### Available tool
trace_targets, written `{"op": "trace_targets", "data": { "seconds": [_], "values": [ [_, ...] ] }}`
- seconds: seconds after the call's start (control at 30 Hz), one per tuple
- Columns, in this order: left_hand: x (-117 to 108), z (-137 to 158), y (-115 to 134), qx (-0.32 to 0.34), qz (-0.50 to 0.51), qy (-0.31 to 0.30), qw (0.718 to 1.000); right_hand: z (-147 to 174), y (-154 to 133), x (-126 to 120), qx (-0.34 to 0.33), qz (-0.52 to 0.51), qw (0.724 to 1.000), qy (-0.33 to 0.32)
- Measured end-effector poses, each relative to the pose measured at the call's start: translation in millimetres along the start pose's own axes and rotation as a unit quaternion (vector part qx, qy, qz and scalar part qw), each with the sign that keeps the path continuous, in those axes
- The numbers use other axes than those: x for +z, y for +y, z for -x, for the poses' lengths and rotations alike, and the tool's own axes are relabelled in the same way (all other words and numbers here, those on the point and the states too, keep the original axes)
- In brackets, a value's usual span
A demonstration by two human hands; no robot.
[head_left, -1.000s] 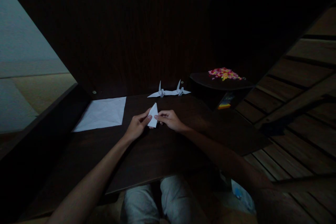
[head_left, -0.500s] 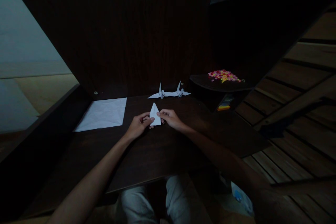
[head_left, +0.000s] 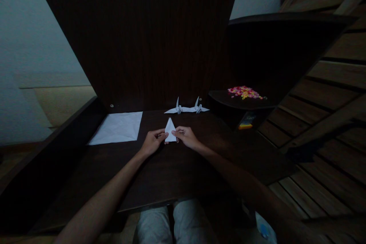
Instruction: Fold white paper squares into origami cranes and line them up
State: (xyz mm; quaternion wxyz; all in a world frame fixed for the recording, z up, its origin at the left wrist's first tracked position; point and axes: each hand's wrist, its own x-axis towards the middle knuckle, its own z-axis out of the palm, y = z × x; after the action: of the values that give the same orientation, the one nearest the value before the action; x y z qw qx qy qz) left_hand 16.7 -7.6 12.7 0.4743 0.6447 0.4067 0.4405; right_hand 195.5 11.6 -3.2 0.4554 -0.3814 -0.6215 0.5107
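Both hands pinch the folded white paper low on the dark counter: left hand closed on its left edge, right hand on its right. Beyond the grip sit 2 finished cranes; left lies a flat sheet. Best to keep edges aligned and crease firmly.

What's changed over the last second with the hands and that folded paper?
Little. Both hands, left and right, keep pinching the folded paper, which has gone from tilted to pointing straight away from the person, lower against the desk. The camera tipped, so everything sits lower in view. The two cranes, flat sheet and coloured bits stayed put.
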Motion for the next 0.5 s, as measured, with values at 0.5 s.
{"op": "trace_targets", "data": {
  "seconds": [0.5],
  "values": [
    [4.3,2.9,-3.2,-0.002,0.005,0.019,1.000,3.0,1.3,4.9,-0.027,0.009,0.999,0.015]
  ]
}}
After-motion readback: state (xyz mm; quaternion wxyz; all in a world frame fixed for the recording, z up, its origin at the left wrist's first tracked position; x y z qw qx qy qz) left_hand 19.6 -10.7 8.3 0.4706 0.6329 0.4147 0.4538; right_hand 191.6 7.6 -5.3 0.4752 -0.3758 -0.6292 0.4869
